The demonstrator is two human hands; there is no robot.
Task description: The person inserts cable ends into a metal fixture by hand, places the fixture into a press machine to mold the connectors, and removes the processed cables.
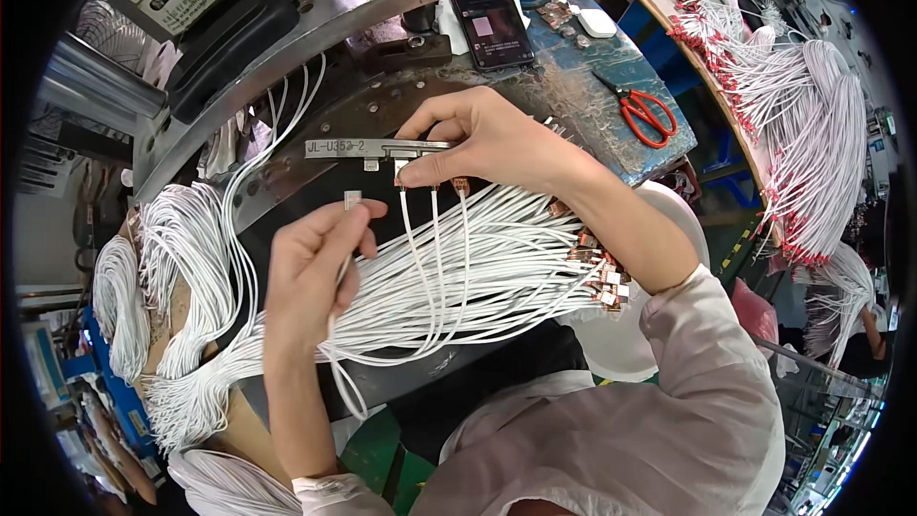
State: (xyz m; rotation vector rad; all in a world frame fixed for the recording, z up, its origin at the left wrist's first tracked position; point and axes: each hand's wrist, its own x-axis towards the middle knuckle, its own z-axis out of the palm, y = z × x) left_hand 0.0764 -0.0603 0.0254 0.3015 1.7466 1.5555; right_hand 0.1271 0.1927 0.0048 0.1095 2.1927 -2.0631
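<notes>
My right hand (501, 139) grips a narrow metal bar fixture (334, 149) near its right end, with the thumb below and the fingers above. Several small connectors on white cables (435, 253) hang from the bar's lower edge, one beside my thumb. Lower and to the left, my left hand (310, 263) pinches a white cable by its small metal-ended connector (352, 200). That connector points up, apart from the bar. The cable's tail loops down below my left hand. Beneath both hands lies a large bundle of white cables (487, 258) with copper and white connector ends at the right.
A metal press (334, 10) stands at the upper left. Behind my right hand are a phone (487, 14), red-handled scissors (645, 117) and a white case (598, 23) on the blue bench. More cable bundles lie at left (186, 268) and on a table at right (802, 105).
</notes>
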